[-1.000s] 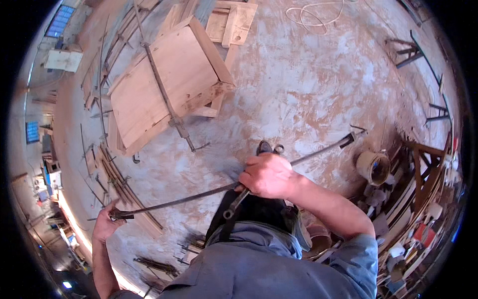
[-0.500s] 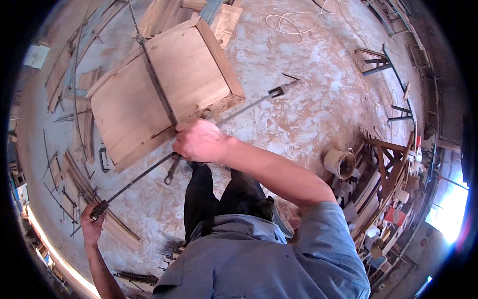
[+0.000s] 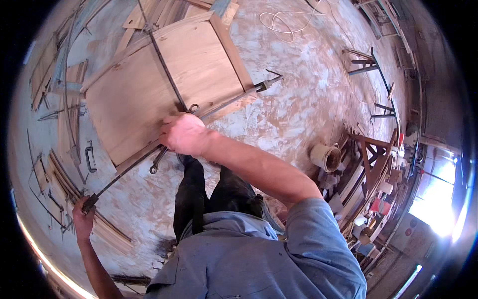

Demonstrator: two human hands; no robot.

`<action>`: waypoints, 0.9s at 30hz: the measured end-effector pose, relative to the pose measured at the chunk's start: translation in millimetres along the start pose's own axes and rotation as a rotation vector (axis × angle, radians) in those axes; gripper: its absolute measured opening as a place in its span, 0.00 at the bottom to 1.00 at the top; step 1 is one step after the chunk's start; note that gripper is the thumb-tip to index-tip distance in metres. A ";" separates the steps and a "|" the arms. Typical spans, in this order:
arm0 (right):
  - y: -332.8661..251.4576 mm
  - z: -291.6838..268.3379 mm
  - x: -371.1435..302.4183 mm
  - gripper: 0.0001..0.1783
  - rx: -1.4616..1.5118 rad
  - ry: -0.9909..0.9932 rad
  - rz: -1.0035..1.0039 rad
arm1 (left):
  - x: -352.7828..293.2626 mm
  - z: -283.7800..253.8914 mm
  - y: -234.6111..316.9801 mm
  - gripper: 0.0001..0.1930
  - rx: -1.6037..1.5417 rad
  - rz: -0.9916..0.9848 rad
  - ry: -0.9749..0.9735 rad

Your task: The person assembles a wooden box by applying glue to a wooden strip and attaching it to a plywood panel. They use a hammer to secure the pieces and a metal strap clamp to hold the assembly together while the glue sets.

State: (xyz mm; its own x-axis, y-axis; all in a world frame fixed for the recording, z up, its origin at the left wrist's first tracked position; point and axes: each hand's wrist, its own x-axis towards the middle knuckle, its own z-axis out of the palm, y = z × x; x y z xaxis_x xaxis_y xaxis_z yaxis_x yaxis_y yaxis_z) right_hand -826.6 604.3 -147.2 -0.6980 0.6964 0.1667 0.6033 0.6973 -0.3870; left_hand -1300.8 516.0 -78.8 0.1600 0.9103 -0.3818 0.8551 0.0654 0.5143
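In front of my legs lies a framed wooden panel of pale wood, tilted in view. One bar clamp spans its face, with a ringed screw handle at the near edge. My right hand is closed around the bar of a second, long bar clamp along the panel's near edge. At that clamp's lower left end, my left hand grips the dark jaw. Its other jaw sits by the panel's right corner. Another ringed handle hangs below my right hand.
A G-clamp and wood strips lie on the floor to the left. Boards sit beyond the panel. At right are a dirty bucket, a wooden frame and a metal stand. A pale cable coils at the back.
The long clamp has shifted up and left relative to the panel, bringing its far jaw closer to the panel's right corner. Both hands have kept hold of it. The whole view has shifted slightly.
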 end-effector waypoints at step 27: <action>-12.6 -1.3 23.0 0.12 0.018 -0.097 -0.058 | 59.7 56.3 64.8 0.17 0.150 0.103 -0.058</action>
State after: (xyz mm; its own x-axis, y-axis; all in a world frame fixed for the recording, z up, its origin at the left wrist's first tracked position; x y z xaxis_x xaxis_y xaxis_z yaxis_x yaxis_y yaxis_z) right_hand -849.8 611.7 -137.3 -0.7660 0.6347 0.1014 0.5544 0.7322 -0.3956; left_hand -1208.1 551.6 -111.5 0.2748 0.8836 -0.3791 0.8960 -0.0923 0.4344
